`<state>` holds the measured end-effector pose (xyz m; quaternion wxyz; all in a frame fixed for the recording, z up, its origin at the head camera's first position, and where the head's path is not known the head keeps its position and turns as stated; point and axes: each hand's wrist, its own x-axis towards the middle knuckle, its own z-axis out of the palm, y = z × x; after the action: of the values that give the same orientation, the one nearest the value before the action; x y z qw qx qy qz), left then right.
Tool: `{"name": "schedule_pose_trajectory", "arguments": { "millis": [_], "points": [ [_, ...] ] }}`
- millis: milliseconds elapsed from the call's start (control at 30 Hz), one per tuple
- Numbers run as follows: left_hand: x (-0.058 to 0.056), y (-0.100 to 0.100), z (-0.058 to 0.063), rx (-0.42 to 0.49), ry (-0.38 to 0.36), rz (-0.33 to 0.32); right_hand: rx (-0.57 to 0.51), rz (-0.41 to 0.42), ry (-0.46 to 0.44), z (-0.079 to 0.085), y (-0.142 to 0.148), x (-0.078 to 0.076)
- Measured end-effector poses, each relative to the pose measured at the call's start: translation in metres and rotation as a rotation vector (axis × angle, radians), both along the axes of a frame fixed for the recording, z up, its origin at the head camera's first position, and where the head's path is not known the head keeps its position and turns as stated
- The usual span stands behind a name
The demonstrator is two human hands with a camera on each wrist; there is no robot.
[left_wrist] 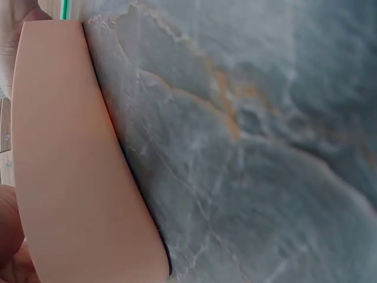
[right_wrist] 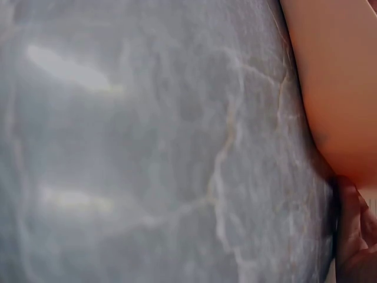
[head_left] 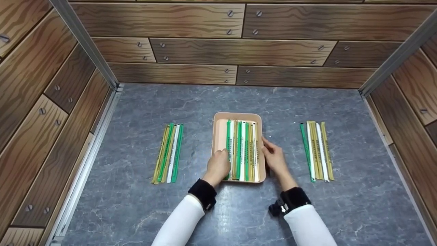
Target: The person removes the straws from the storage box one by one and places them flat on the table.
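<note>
A shallow peach tray (head_left: 220, 131) holds a row of several slim wrapped sticks in green, white and gold, printed with dark marks. My left hand (head_left: 218, 166) reaches inside over the tray's left part, fingers curled at the leftmost green wrapped stick (head_left: 228, 136) and covering its middle. Along the right outer wall lies my right hand (head_left: 276, 159), its extended fingers touching the tray's side. The left wrist view shows the tray's outer wall (left_wrist: 76, 153) with left-hand fingers (left_wrist: 9, 227) behind it. A right-hand finger (right_wrist: 349, 203) meets the wall in the right wrist view.
On the grey marbled surface (head_left: 136, 205), one bundle of wrapped sticks (head_left: 168, 153) lies left of the tray and another bundle (head_left: 317, 151) lies right. Wood-patterned walls (head_left: 198, 51) with metal edge rails (head_left: 85, 177) enclose the back and both sides.
</note>
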<state>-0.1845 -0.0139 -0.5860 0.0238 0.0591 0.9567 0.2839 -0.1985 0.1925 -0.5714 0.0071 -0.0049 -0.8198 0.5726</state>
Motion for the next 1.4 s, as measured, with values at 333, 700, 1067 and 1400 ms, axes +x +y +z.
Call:
{"name": "schedule_pose_trajectory", "arguments": {
  "millis": [333, 700, 1067, 1400],
  "points": [
    [-0.002, 0.003, 0.0, 0.0, -0.03, -0.006, -0.018, -0.017, 0.003, -0.042, 0.011, -0.017],
    [-0.003, 0.002, 0.002, -0.033, -0.059, 0.014, -0.009, -0.018, -0.017, -0.039, 0.011, -0.017],
    [0.0, -0.005, 0.013, 0.023, -0.07, 0.028, -0.019, 0.006, -0.012, -0.014, 0.005, -0.007],
    [-0.004, -0.037, 0.044, 0.18, -0.083, 0.121, -0.034, -0.019, 0.007, -0.044, 0.012, -0.018]
  ]
}}
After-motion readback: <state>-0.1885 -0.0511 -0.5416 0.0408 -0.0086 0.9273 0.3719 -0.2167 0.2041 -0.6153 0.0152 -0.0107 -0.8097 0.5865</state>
